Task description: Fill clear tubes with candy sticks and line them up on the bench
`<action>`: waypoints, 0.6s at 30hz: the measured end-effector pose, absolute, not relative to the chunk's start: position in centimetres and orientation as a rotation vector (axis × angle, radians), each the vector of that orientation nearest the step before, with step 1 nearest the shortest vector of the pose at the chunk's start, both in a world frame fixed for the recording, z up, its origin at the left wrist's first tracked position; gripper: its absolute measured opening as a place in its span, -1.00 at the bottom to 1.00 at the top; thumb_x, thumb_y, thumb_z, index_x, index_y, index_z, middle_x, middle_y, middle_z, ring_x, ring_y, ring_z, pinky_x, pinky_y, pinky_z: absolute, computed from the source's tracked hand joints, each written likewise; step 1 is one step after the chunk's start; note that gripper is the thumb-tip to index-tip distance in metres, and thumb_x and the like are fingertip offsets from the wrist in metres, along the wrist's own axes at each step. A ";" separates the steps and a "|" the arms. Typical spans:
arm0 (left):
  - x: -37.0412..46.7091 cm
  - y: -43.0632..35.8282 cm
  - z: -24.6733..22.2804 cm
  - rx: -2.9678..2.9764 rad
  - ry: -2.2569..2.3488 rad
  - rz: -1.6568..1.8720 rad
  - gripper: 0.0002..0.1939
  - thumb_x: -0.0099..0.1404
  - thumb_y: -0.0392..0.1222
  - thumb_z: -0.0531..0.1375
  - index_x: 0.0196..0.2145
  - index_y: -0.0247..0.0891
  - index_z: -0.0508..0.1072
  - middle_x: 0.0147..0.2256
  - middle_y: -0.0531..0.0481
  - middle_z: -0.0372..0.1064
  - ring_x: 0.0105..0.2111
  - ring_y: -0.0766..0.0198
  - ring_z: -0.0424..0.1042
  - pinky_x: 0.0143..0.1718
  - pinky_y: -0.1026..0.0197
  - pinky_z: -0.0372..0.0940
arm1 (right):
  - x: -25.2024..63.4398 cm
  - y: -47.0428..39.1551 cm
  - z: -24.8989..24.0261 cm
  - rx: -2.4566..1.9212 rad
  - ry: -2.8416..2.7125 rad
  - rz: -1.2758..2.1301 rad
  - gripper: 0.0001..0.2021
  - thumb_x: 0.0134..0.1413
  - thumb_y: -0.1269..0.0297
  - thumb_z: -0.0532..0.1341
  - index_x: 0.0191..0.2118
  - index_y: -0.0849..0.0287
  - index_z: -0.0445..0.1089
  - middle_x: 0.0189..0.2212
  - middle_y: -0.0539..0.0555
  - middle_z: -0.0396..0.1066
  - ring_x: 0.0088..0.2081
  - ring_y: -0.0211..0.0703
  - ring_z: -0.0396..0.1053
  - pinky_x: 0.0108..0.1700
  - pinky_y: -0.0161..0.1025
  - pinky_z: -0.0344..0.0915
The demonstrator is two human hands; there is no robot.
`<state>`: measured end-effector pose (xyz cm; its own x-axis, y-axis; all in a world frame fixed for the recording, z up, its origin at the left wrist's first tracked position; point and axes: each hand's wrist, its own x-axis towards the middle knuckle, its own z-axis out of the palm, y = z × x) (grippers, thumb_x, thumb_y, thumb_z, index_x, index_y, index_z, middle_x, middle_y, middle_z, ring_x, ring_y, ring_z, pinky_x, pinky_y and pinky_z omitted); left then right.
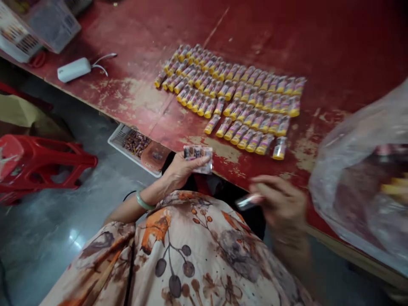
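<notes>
My left hand (185, 168) pinches a stack of small printed sheets (199, 159) at the table's front edge. Blurred by motion, my right hand (277, 195) is closed on a small clear tube (248, 201) in front of the edge. Rows of small tubes with yellow ends and purple-white labels (248, 93) lie on the worn red table (134, 97). One tube with a yellow end (279, 148) lies at the near right of the rows, closest to my right hand.
A large clear plastic bag (338, 170) stands at the right. Baskets (19, 34) and a white device with a cable (74, 69) are at the upper left. Below the edge sits a basket of small items (135, 146); a red stool (41, 165) stands left.
</notes>
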<state>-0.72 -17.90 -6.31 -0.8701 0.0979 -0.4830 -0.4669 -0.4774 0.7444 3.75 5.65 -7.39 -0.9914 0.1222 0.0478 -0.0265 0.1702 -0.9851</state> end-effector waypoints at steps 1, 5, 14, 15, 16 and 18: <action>-0.6 -17.0 -6.4 -0.532 1.361 2.376 -0.65 -0.14 -0.19 0.46 -0.37 -0.35 0.53 -0.42 -0.02 0.49 -0.46 0.29 0.45 -0.32 0.21 0.38 | 3.6 4.3 -7.4 -0.072 -2.383 2.080 -0.85 -0.01 0.19 0.35 -0.30 0.09 0.50 -0.59 0.01 0.42 -0.64 -0.15 0.35 -0.64 -0.26 0.29; -0.2 -15.3 -6.9 -0.513 1.321 2.388 -0.66 -0.19 -0.20 0.47 -0.42 -0.33 0.53 -0.46 0.01 0.47 -0.48 0.33 0.42 -0.37 0.25 0.34 | 2.4 0.9 -7.5 -0.051 -2.457 2.278 -0.77 -0.07 0.16 0.34 -0.30 0.18 0.46 -0.61 0.00 0.45 -0.61 -0.15 0.41 -0.52 -0.28 0.37; 0.2 -15.9 -7.1 -0.467 1.263 2.299 -0.65 -0.14 -0.18 0.46 -0.37 -0.35 0.55 -0.40 -0.05 0.49 -0.45 0.31 0.44 -0.32 0.22 0.36 | 0.6 0.7 -7.6 0.025 -2.654 2.161 -0.86 -0.07 0.24 0.28 -0.53 0.18 0.47 -0.69 -0.03 0.41 -0.62 -0.23 0.34 -0.52 -0.34 0.25; -0.1 -16.2 -7.0 -0.447 1.290 2.282 -0.64 -0.15 -0.18 0.46 -0.36 -0.36 0.55 -0.40 -0.06 0.49 -0.45 0.29 0.44 -0.32 0.22 0.37 | 0.4 0.6 -7.5 0.035 -2.653 2.190 -0.85 -0.08 0.23 0.28 -0.52 0.18 0.48 -0.69 -0.03 0.41 -0.63 -0.23 0.34 -0.52 -0.34 0.25; -0.5 -16.6 -6.9 -0.423 1.325 2.274 -0.63 -0.16 -0.19 0.46 -0.36 -0.37 0.55 -0.41 -0.06 0.49 -0.45 0.27 0.45 -0.33 0.21 0.37 | 0.2 0.5 -7.3 0.048 -2.648 2.215 -0.85 -0.09 0.22 0.29 -0.51 0.18 0.49 -0.68 -0.02 0.41 -0.62 -0.22 0.35 -0.52 -0.33 0.26; -1.3 -17.7 -6.7 -0.380 1.388 2.295 -0.61 -0.16 -0.19 0.47 -0.34 -0.39 0.54 -0.41 -0.07 0.48 -0.44 0.24 0.46 -0.33 0.18 0.38 | -0.2 0.3 -7.0 0.062 -2.632 2.228 -0.84 -0.08 0.19 0.31 -0.44 0.18 0.51 -0.64 -0.01 0.43 -0.59 -0.20 0.38 -0.49 -0.32 0.30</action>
<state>-1.35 -17.71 -6.67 -0.8704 0.2183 -0.4413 -0.4922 -0.4072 0.7693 -0.18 0.31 -6.98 -0.9525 -0.2224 -0.2080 0.1685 0.1840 -0.9684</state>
